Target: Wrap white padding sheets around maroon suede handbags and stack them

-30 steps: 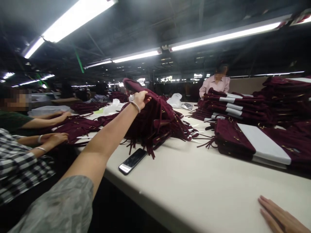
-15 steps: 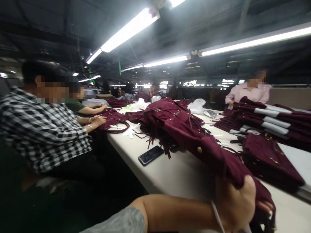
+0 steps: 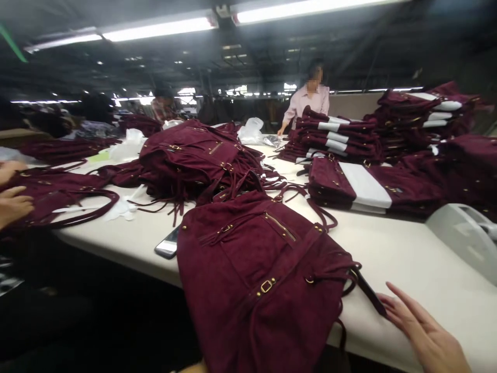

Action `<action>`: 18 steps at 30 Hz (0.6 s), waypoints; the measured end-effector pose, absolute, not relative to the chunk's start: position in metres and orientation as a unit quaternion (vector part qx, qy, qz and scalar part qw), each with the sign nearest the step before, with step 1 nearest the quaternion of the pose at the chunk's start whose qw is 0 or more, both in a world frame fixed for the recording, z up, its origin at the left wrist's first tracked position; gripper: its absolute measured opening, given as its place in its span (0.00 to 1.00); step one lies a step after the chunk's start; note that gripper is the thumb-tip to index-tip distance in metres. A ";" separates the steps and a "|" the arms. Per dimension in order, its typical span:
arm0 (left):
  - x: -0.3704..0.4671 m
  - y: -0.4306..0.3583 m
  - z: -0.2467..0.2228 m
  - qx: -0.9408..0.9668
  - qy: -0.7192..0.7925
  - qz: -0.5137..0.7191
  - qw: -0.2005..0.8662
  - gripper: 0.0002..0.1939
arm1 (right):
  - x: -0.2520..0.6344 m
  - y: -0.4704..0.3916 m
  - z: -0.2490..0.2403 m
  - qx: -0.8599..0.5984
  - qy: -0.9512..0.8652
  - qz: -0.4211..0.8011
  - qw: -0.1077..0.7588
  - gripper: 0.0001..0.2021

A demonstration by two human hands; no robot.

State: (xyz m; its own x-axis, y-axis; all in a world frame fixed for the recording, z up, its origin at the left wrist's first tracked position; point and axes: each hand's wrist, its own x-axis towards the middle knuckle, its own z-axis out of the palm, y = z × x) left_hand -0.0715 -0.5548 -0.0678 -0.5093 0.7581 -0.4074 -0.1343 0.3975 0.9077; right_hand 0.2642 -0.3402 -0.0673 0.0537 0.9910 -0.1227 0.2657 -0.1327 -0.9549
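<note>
A burgundy bag with brass buckles, a zip and thin cords lies across the front edge of the table, its lower part hanging over. My right hand is at the bag's right side, fingers stretched out. The tip of a dark strap from the bag meets its fingertips; whether they pinch it I cannot tell. Of my left arm only a sliver of skin shows below the bag at the bottom edge, and the fingers of my left hand are hidden.
Behind lies a heap of burgundy bags. A phone is partly under the near bag. Stacked bags with white wraps and a grey-white object stand right. A co-worker's hands are at left; another person stands behind.
The view has swung right. The bag that my left hand gripped and held up now lies spread on the table edge. My right hand has come into clear view with fingers extended.
</note>
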 end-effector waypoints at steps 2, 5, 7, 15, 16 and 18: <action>-0.102 -0.575 -0.068 0.194 0.702 0.489 0.480 0.20 | 0.267 -0.353 -0.073 -0.627 -0.506 0.440 0.396 0.43; -0.140 -0.585 -0.059 0.132 0.661 0.588 0.447 0.27 | 0.254 -0.371 -0.082 -0.600 -0.487 0.501 0.390 0.49; -0.153 -0.577 -0.052 0.114 0.642 0.640 0.406 0.30 | 0.232 -0.384 -0.084 -0.561 -0.490 0.559 0.364 0.53; -0.104 -0.541 -0.069 0.155 0.707 0.621 0.300 0.31 | 0.159 -0.403 -0.058 -0.452 -0.643 0.468 0.403 0.47; -0.093 -0.544 -0.074 0.178 0.712 0.584 0.346 0.28 | 0.163 -0.393 -0.053 -0.461 -0.647 0.443 0.415 0.46; -0.072 -0.554 -0.080 0.229 0.702 0.490 0.464 0.23 | 0.180 -0.363 -0.044 -0.466 -0.639 0.424 0.441 0.42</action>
State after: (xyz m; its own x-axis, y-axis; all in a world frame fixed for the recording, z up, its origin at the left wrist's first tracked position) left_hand -0.0717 -0.5541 -0.0797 -0.4644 0.7763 -0.4263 -0.1321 0.4152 0.9001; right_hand 0.1803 -0.3633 -0.0438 -0.1753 0.9699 0.1689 0.2218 0.2060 -0.9531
